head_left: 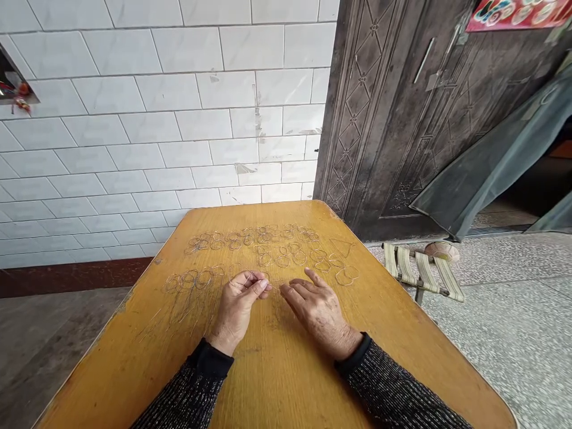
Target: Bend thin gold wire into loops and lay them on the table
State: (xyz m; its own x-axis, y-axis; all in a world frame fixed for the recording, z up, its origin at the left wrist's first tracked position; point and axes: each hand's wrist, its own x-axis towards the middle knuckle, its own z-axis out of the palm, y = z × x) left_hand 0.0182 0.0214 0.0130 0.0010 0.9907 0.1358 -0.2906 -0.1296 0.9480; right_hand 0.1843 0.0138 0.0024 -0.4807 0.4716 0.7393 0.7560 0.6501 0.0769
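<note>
My left hand [239, 304] is over the middle of the table, thumb and forefinger pinched on a thin wire [276, 281]. A small curve of this wire shows at the fingertips. My right hand [319, 310] is a little to the right, back upward, its leading fingertips at the wire's other end and one outer finger raised. The right thumb is hidden under the hand. Beyond the hands lie rows of thin wire loops [283, 256], several shaped as joined rings. On the left is a bunch of looped wires [190, 280] with long loose tails.
The yellow wooden table [268, 381] reaches to a white tiled wall [187, 131]. A bent triangular wire [342, 247] lies near its right edge. At right are a dark patterned door [379, 119], a grey curtain [496, 155] and a striped folding stool [422, 271].
</note>
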